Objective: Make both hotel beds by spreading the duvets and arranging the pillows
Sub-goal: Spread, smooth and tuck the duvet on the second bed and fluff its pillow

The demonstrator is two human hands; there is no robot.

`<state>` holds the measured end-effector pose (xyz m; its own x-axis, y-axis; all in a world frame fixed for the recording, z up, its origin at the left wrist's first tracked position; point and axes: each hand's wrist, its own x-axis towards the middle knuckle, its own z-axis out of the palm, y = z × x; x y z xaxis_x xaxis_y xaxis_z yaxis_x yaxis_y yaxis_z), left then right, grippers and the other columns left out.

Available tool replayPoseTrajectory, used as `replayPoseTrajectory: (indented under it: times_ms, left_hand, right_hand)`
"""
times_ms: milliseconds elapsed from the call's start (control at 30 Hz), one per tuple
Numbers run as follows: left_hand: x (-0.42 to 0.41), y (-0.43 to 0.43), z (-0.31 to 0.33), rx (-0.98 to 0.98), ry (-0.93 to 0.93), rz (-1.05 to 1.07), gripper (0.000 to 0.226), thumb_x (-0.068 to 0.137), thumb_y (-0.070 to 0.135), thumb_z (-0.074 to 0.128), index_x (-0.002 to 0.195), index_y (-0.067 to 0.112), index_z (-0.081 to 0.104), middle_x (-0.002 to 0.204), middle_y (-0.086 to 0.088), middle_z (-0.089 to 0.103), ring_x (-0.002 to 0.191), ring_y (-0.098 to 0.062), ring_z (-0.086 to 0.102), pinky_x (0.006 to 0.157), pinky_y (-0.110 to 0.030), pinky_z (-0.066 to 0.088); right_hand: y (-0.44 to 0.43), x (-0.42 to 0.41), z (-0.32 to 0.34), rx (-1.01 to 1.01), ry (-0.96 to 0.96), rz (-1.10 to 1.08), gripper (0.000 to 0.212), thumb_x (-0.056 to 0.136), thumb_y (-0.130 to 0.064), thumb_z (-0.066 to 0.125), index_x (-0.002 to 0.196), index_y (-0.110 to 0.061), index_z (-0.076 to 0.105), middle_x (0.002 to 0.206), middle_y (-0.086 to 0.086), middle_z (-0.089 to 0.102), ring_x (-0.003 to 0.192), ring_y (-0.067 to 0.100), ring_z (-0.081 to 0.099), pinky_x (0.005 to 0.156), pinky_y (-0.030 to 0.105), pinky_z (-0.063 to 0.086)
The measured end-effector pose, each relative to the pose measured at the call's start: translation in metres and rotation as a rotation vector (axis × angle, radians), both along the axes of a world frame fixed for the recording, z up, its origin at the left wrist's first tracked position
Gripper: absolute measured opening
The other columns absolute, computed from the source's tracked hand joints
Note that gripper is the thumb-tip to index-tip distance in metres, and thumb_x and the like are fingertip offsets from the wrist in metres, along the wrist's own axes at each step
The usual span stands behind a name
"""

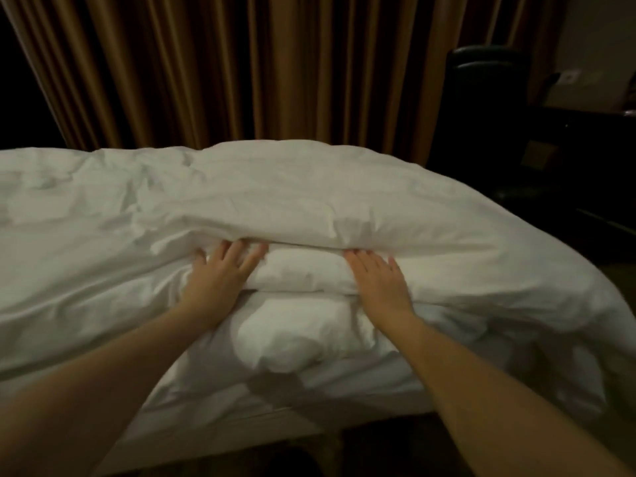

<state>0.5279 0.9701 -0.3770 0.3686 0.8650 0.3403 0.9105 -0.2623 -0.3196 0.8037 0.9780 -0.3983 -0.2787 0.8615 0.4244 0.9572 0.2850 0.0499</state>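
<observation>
Dim hotel room, seen from the side of a bed (223,418), with brown pleated curtains (275,63) hanging behind it. A white duvet (309,187) covers the bed from the left edge of the view to the right. It is crumpled, and its near part is doubled into a thick fold running across the middle. Just under that fold lies a plump white roll (303,271), either a pillow or another layer of duvet; it is not possible to tell which. A second soft white bulge (299,333) sits just below it, nearer the viewer, above the bed's edge.

Two bare arms reach in from the bottom corners. The left hand (220,270) lies flat on the left end of the roll, fingers straight and fanned, their tips touching the underside of the fold. The right hand (377,275) lies flat on the right end, fingers straight and slightly apart, tips at the fold's edge. Neither grip is closed: both are spread, pressing on the bedding and pinching nothing. The roll lies between the two hands, and the fold lies just beyond the fingertips.

On the right, the duvet drapes down over the bed's corner. Beyond it, in deep shadow, stands a dark chair (488,98), with a pale wall socket (571,76) near it.
</observation>
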Motion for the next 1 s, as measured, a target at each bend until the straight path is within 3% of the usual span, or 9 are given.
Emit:
replayPoseTrajectory:
  times_ms: [133, 200, 267, 433, 600, 733, 867, 933, 1000]
  left_hand:
    - [0.004, -0.032, 0.022, 0.227, -0.259, -0.183, 0.069, 0.069, 0.008, 0.065, 0.133, 0.016, 0.041, 0.111, -0.022, 0.058, 0.088, -0.042, 0.059, 0.069, -0.047, 0.054]
    - [0.011, -0.055, 0.024, 0.344, -0.297, -0.247, 0.059, 0.071, 0.004, 0.040, 0.128, 0.009, 0.051, 0.107, -0.018, 0.056, 0.091, -0.036, 0.052, 0.073, -0.041, 0.049]
    - [0.017, -0.066, 0.007, 0.331, -0.263, -0.270, 0.060, 0.067, 0.000, 0.042, 0.125, 0.009, 0.054, 0.104, -0.016, 0.058, 0.090, -0.034, 0.053, 0.071, -0.041, 0.049]
    - [0.029, -0.064, -0.056, -0.016, -0.100, -0.153, 0.088, 0.043, -0.003, 0.070, 0.124, 0.018, 0.046, 0.097, -0.009, 0.067, 0.090, -0.029, 0.068, 0.071, -0.050, 0.050]
    - [0.028, -0.063, -0.042, -0.209, -0.199, -0.081, 0.069, 0.079, 0.001, 0.056, 0.142, 0.024, 0.040, 0.119, -0.013, 0.056, 0.104, -0.034, 0.058, 0.087, -0.042, 0.042]
    - [0.039, -0.089, -0.032, -0.106, -0.243, 0.012, 0.055, 0.082, -0.001, 0.050, 0.134, 0.017, 0.049, 0.099, -0.020, 0.055, 0.082, -0.041, 0.060, 0.068, -0.042, 0.045]
    - [0.024, -0.114, -0.014, 0.056, -0.205, -0.082, 0.057, 0.069, -0.012, 0.060, 0.121, 0.012, 0.057, 0.085, -0.019, 0.060, 0.057, -0.037, 0.059, 0.050, -0.031, 0.039]
    - [0.022, -0.121, -0.031, -0.026, -0.187, -0.135, 0.065, 0.064, -0.012, 0.064, 0.122, 0.013, 0.052, 0.094, -0.021, 0.061, 0.063, -0.038, 0.061, 0.053, -0.037, 0.048]
    - [0.025, -0.123, -0.060, -0.020, -0.115, -0.139, 0.076, 0.058, -0.007, 0.071, 0.125, 0.011, 0.042, 0.108, -0.025, 0.058, 0.081, -0.043, 0.061, 0.067, -0.046, 0.054]
  right_hand:
    - [-0.018, 0.026, 0.030, 0.254, 0.171, 0.170, 0.040, 0.083, -0.012, 0.044, 0.114, -0.006, 0.068, 0.098, 0.015, 0.070, 0.081, 0.032, 0.068, 0.075, 0.039, 0.055]
    - [-0.021, 0.051, 0.056, 0.475, 0.130, 0.182, 0.031, 0.080, -0.011, 0.053, 0.105, -0.008, 0.071, 0.088, 0.012, 0.071, 0.072, 0.030, 0.067, 0.070, 0.038, 0.056]
    - [-0.021, 0.066, 0.056, 0.564, 0.055, 0.187, 0.027, 0.078, -0.011, 0.055, 0.099, -0.010, 0.073, 0.085, 0.010, 0.071, 0.070, 0.028, 0.066, 0.073, 0.039, 0.055]
    - [-0.034, 0.049, -0.041, 0.078, -0.060, 0.065, 0.054, 0.069, -0.013, 0.033, 0.113, -0.007, 0.064, 0.099, 0.015, 0.067, 0.085, 0.032, 0.067, 0.075, 0.042, 0.053]
    - [-0.036, 0.039, -0.050, -0.093, -0.053, -0.005, 0.060, 0.075, -0.016, 0.027, 0.128, -0.004, 0.054, 0.117, 0.022, 0.058, 0.104, 0.039, 0.058, 0.085, 0.047, 0.046]
    - [-0.051, 0.049, -0.028, -0.241, 0.042, -0.036, 0.051, 0.095, -0.009, 0.040, 0.145, -0.018, 0.034, 0.138, 0.018, 0.045, 0.123, 0.035, 0.045, 0.102, 0.041, 0.035]
    - [-0.084, 0.060, -0.021, -0.026, 0.103, -0.045, 0.051, 0.090, -0.001, 0.044, 0.140, -0.012, 0.045, 0.128, 0.020, 0.055, 0.112, 0.038, 0.054, 0.091, 0.045, 0.047]
    - [-0.093, 0.057, -0.051, 0.094, 0.043, 0.003, 0.052, 0.084, 0.002, 0.042, 0.135, -0.005, 0.051, 0.128, 0.025, 0.056, 0.111, 0.042, 0.058, 0.089, 0.048, 0.048]
    - [-0.090, 0.052, -0.073, 0.061, 0.047, -0.078, 0.061, 0.082, 0.003, 0.047, 0.142, -0.007, 0.042, 0.143, 0.021, 0.044, 0.127, 0.040, 0.046, 0.102, 0.050, 0.037]
